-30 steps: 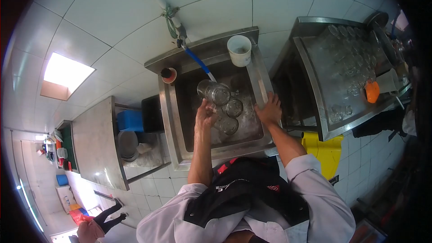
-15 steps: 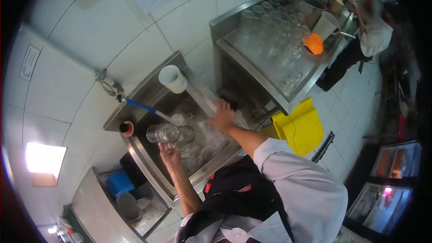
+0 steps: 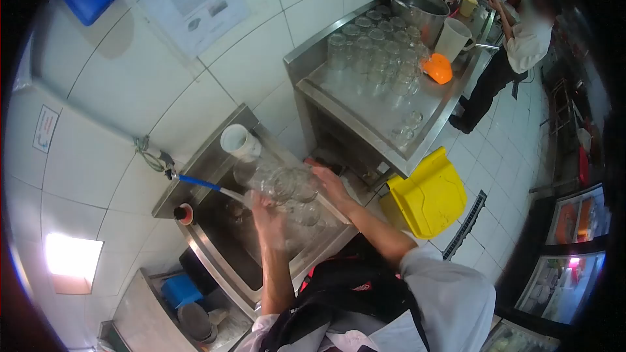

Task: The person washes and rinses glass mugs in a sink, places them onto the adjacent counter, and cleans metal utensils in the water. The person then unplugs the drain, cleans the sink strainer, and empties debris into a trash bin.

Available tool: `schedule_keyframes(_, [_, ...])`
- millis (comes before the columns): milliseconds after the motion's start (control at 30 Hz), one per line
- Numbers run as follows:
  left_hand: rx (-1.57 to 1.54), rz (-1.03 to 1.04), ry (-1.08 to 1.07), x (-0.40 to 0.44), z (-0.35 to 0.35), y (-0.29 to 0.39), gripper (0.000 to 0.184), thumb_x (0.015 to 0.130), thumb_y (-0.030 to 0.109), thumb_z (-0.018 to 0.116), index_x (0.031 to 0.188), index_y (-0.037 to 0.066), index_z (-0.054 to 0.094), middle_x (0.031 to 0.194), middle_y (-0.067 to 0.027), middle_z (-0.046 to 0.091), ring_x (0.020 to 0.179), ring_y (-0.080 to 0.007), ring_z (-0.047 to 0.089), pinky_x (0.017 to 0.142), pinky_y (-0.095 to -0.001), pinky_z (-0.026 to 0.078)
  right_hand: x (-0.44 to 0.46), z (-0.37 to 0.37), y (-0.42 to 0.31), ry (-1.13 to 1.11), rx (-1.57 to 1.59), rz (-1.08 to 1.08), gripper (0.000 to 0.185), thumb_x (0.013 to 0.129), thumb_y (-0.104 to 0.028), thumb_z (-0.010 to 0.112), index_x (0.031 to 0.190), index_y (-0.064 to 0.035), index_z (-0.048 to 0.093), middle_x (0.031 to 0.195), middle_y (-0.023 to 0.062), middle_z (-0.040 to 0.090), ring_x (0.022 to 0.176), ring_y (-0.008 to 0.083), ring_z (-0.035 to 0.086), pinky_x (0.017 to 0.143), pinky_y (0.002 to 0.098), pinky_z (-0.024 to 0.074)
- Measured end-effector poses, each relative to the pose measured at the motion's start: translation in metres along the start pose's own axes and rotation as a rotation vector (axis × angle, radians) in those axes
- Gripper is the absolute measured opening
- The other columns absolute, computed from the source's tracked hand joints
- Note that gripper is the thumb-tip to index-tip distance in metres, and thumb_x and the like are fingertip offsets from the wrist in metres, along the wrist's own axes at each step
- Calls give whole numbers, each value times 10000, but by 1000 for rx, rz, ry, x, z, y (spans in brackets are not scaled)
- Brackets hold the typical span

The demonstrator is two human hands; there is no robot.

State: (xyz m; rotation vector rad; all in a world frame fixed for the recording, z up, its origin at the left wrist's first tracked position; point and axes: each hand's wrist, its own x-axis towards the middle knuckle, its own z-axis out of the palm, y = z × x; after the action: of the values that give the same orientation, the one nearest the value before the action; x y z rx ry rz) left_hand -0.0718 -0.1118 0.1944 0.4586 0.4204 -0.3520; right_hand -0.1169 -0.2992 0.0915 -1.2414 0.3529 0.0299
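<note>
My left hand (image 3: 266,216) is closed on a clear glass mug (image 3: 251,173), which tilts over the steel sink (image 3: 236,248). More clear glass (image 3: 301,186) lies to its right, blurred, so where one piece ends and another begins is hard to see. At the sink's right rim is my right hand (image 3: 331,186), its fingers stretched out beside this glass; whether they touch it I cannot tell. Lower in the basin sits other wet glassware (image 3: 303,214). A hose with a blue sleeve (image 3: 199,182) reaches over the basin behind my left hand.
A white plastic jug (image 3: 240,143) stands on the sink's back corner. Several glasses (image 3: 372,52), an orange scoop-like item (image 3: 437,68) and a large pot (image 3: 420,12) occupy the steel table (image 3: 326,85). A yellow bin (image 3: 427,195) is right of the sink. A person (image 3: 521,45) stands farther off.
My left hand has carried the glass mug rightward, closer to my right hand. The right hand's spread fingers have moved beside the glass. The view has shifted slightly.
</note>
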Motion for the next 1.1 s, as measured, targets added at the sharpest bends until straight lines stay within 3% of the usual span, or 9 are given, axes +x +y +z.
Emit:
schedule_keyframes(100, [6, -40, -3, 59, 19, -49, 240, 1055, 278, 490, 887, 136, 586, 663, 71, 512, 548, -58, 480, 673, -279, 529, -12, -24, 9, 192, 497, -51, 740, 972, -545, 542, 1504, -66, 354, 1455, 68, 435, 1321, 234, 436, 1102, 365, 340])
schedule_keyframes(200, [-219, -205, -54, 112, 53, -107, 288, 1057, 286, 489, 809, 148, 537, 603, 73, 440, 529, -77, 451, 614, -277, 496, -16, -44, -26, 241, 482, -462, 778, 961, -535, 572, 1522, -58, 321, 1441, 100, 436, 1308, 237, 439, 1120, 373, 321])
schedule_keyframes(300, [-209, -264, -111, 153, 96, -167, 315, 1058, 301, 490, 780, 154, 513, 573, 68, 407, 521, -91, 441, 580, -261, 462, 10, -87, -63, 554, 48, -652, 766, 928, -415, 676, 1510, -53, 334, 1447, 121, 424, 1307, 230, 434, 1113, 368, 337])
schedule_keyframes(333, [-257, -284, -92, 168, 106, -186, 319, 1056, 299, 495, 773, 151, 508, 573, 61, 405, 520, -94, 438, 570, -261, 456, 22, -102, -72, 608, 74, -606, 842, 808, -286, 823, 1479, -38, 379, 1398, 119, 476, 1280, 222, 468, 1085, 364, 377])
schedule_keyframes(467, [-413, -381, 66, 220, 132, -262, 339, 1046, 281, 509, 740, 141, 475, 576, 35, 400, 513, -98, 424, 532, -267, 426, 69, -166, -93, 832, -144, -620, 882, 650, -198, 923, 1392, -23, 481, 1291, 126, 577, 1185, 239, 558, 1040, 371, 437])
schedule_keyframes(600, [-567, -514, 152, 254, 139, -296, 362, 1044, 237, 498, 707, 129, 425, 596, 11, 392, 528, -114, 417, 520, -272, 400, 86, -204, -110, 915, -413, -582, 820, 650, -188, 904, 1354, -18, 520, 1277, 153, 589, 1156, 265, 588, 1004, 379, 471])
schedule_keyframes(700, [-705, -621, 32, 298, 105, -326, 468, 1061, 367, 449, 659, 127, 447, 532, -2, 437, 513, -147, 482, 484, -303, 394, 97, -218, -114, 934, -532, -524, 789, 646, -201, 900, 1325, -13, 547, 1249, 158, 605, 1132, 271, 603, 984, 376, 483])
schedule_keyframes(900, [-580, -498, 395, 317, 115, -342, 269, 992, 117, 478, 727, 74, 462, 661, -62, 466, 616, -198, 491, 584, -329, 417, 118, -230, -136, 932, -703, -507, 761, 641, -249, 899, 1294, -24, 578, 1215, 166, 622, 1108, 297, 617, 961, 383, 494])
schedule_keyframes(1100, [-688, -581, 156, 349, 99, -352, 225, 992, 82, 432, 792, 37, 527, 734, -88, 549, 695, -228, 557, 681, -347, 481, 147, -234, -133, 923, -756, -579, 737, 647, -224, 901, 1281, -32, 579, 1172, 147, 619, 1052, 284, 617, 929, 377, 503])
